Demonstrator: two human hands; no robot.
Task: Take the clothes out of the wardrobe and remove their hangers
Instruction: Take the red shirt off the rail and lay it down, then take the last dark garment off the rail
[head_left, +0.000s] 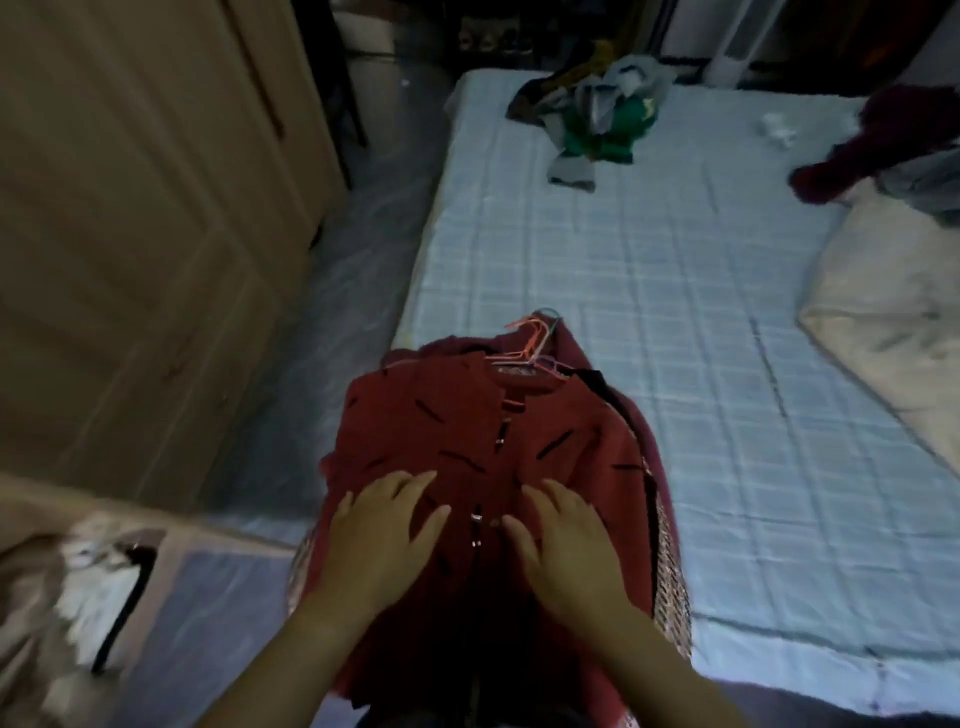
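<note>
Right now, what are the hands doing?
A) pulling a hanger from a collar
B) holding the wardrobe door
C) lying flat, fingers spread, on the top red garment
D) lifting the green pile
C: the left hand and the right hand both lie with fingers spread on the red garment, while the hangers at its far end are untouched.

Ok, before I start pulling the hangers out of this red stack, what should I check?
1. Red clothes lying on the bed: ok.
2. Hangers in the garments, hooks exposed at the far end: ok.
3. Left hand and right hand holding nothing, flat on the top garment: ok.
4. Bare bed beside the stack for freed clothes: ok.
5. Hooks untangled from each other: cannot tell.
6. Garment count: cannot tell.
</note>
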